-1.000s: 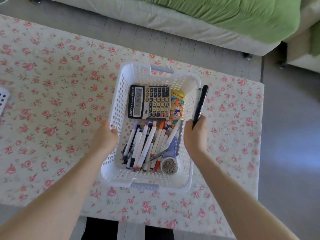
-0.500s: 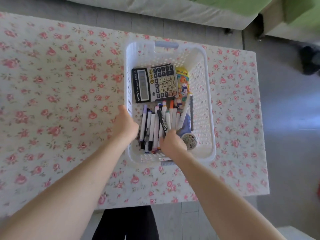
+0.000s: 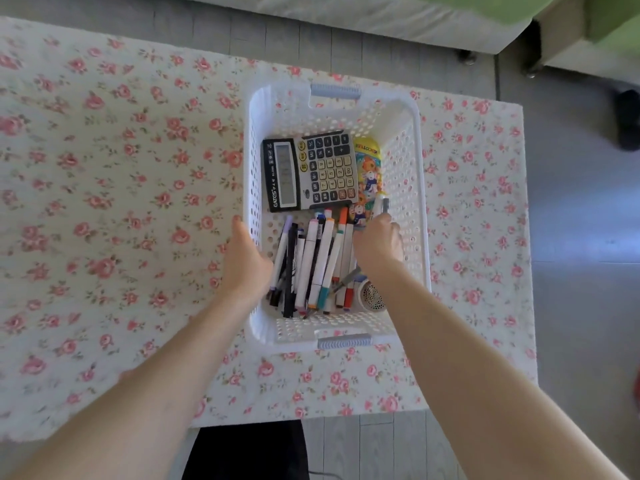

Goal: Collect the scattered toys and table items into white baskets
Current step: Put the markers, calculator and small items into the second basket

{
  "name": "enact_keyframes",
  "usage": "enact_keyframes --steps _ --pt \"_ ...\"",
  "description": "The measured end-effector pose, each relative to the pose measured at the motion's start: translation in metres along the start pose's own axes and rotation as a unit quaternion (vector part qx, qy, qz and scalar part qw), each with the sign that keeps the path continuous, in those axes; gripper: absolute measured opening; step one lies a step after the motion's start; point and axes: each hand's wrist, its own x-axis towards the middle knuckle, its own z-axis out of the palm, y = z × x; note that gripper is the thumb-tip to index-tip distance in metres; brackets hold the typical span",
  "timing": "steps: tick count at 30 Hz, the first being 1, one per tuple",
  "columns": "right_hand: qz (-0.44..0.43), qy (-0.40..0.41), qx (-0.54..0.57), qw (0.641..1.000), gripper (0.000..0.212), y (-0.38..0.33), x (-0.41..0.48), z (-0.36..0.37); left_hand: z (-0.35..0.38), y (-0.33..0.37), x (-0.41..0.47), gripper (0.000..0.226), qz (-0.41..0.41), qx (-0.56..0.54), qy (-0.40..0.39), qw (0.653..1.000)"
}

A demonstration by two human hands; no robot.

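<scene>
A white perforated basket [image 3: 420,202] stands on the floral tablecloth [image 3: 121,202]. Inside it lie a black and grey calculator [image 3: 311,171], a colourful cartoon pack [image 3: 367,174], a bundle of several markers [image 3: 318,261] and a small round white gadget [image 3: 372,296]. My left hand [image 3: 246,261] grips the basket's left wall, thumb outside. My right hand [image 3: 377,244] is inside the basket by its right wall, fingers curled around the lower end of a white marker [image 3: 380,202] that sticks out past the fingertips.
The table's right edge runs close to the basket, with grey floor beyond it and a dark object [image 3: 628,119] on that floor. A pale bed frame on castors [image 3: 465,58] with a green cover stands behind the table. Something black [image 3: 246,452] lies under the near edge.
My right hand put the black marker into the basket, then shifted right onto the white marker. My left hand stayed on the basket's left wall. The camera has moved closer.
</scene>
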Motion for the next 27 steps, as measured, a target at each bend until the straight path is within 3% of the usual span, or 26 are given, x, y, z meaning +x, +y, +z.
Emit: enact_keyframes --steps 4,10,14,19,21,24,27 --pt "0.045 -0.020 0.015 0.999 0.043 -0.006 0.011 0.001 -0.001 0.000 0.000 0.051 0.005 -0.009 -0.003 1.000" --pt "-0.004 -0.005 -0.008 1.000 0.034 -0.001 0.008 0.005 0.000 -0.004 0.001 0.046 0.006 0.004 -0.002 1.000" --pt "0.035 0.002 0.026 0.999 0.024 0.002 0.011 0.006 0.000 -0.003 0.001 0.047 0.007 -0.003 -0.004 1.000" --pt "-0.037 0.006 0.075 0.996 0.028 0.001 -0.003 0.007 -0.001 -0.003 0.002 0.046 0.014 -0.006 -0.001 1.000" --pt "-0.052 -0.036 0.070 0.996 0.029 -0.002 -0.015 0.013 -0.001 -0.003 0.002 0.044 0.012 -0.010 -0.003 1.000" --pt "-0.062 -0.168 0.000 0.984 0.019 -0.003 -0.029 0.017 -0.002 -0.002 0.001 0.039 0.011 -0.028 -0.006 1.000" --pt "-0.053 -0.217 -0.023 0.975 0.035 -0.006 -0.018 0.005 -0.003 -0.002 0.001 0.033 0.014 -0.021 -0.008 1.000"
